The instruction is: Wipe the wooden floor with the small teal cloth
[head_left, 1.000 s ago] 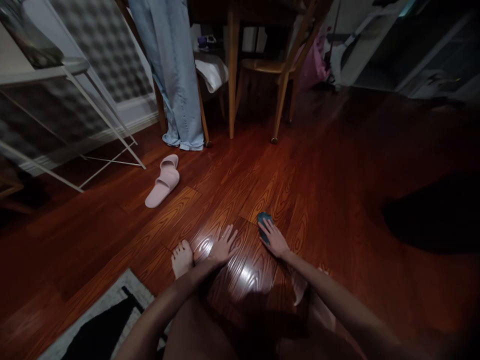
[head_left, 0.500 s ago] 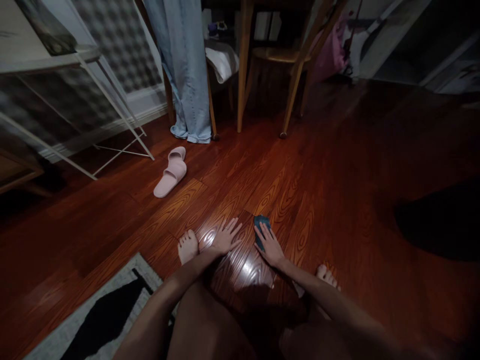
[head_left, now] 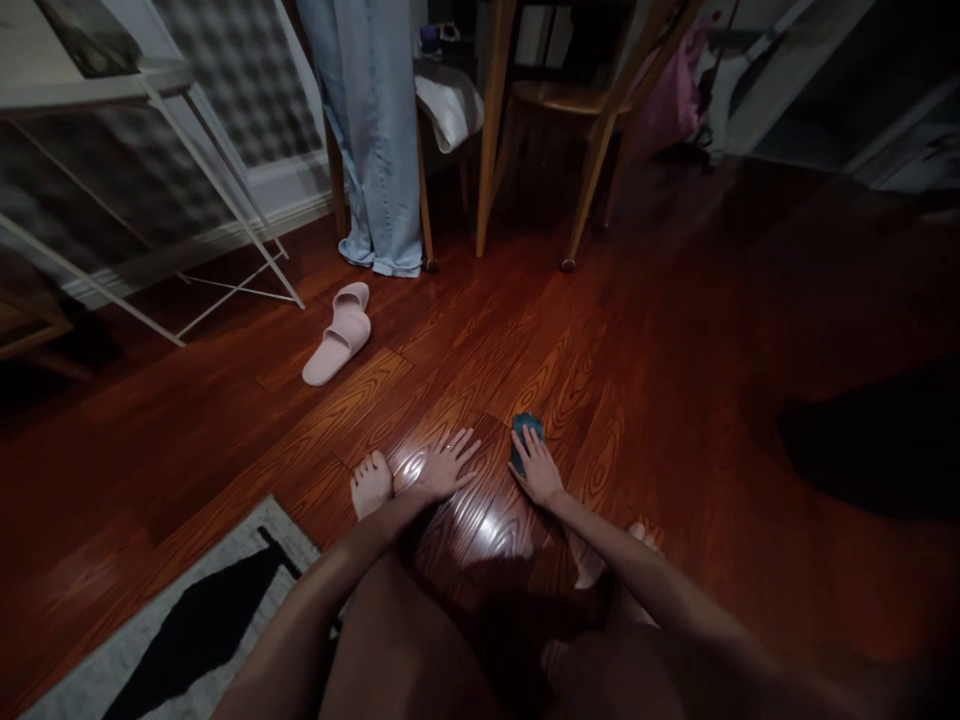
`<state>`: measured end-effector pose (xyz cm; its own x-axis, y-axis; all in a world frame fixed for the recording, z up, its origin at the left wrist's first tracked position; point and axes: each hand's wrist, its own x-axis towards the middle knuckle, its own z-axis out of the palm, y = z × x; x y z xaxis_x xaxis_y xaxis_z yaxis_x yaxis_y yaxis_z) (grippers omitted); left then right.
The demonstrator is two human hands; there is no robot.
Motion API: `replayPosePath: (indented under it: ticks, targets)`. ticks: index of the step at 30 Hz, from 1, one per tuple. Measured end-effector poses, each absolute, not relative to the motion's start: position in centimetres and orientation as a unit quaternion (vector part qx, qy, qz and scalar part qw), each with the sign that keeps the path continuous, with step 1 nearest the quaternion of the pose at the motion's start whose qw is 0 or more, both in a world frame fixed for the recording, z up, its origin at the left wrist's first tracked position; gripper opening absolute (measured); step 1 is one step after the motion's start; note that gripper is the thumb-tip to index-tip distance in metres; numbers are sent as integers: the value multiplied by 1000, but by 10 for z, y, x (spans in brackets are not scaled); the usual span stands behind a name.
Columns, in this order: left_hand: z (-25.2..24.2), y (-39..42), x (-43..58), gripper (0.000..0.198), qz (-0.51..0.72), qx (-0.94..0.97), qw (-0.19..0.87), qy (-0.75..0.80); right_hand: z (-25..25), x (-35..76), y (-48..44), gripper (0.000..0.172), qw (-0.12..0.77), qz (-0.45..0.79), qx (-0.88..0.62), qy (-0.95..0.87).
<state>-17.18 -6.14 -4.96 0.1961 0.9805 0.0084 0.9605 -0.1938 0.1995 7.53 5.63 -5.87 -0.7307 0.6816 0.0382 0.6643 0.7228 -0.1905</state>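
Observation:
My left hand [head_left: 447,466] lies palm down on the glossy wood floor [head_left: 465,350], fingers spread, with a ring on one finger and nothing in it. To its right, my right hand [head_left: 541,474] rests flat on a small teal cloth [head_left: 528,422], its fingers stretched over the fabric. The cloth's far edge shows past the fingertips; the rest is under the hand. A bare left foot [head_left: 371,484] stands beside my left wrist. The right foot [head_left: 643,538] is partly behind my right forearm.
A pink slipper [head_left: 337,345] lies ahead to the left, near a white metal-legged table [head_left: 225,205]. Jeans [head_left: 379,150] hang from a chair; another wooden chair [head_left: 585,180] stands beside it. A patterned rug [head_left: 289,530] is at lower left, a dark object [head_left: 877,440] at right.
My right hand and the cloth under it have slid slightly forward over the floor. My left hand stays in about the same place. The whole view has shifted a little.

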Motion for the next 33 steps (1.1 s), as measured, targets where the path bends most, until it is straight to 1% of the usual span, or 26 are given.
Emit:
replayPosePath:
  ticks: [8,12,18,23,33]
  targets:
    - [-42,-61,-182,67,78,788,86,605,-48,63,-19,67,33,104,-278,-954]
    - [-40,-61,-185,66,71,789,99,602,-44,61,-6,66,21,114,-248,-962]
    - [-35,-60,-183,66,68,788,105,602,-49,61,35,66,43,111,-338,-934]
    - [-38,-60,-184,66,65,790,101,601,-54,71,23,69,55,105,-353,-928]
    - [-57,-64,-186,64,106,780,88,611,-33,105,13,66,-2,104,-267,-958]
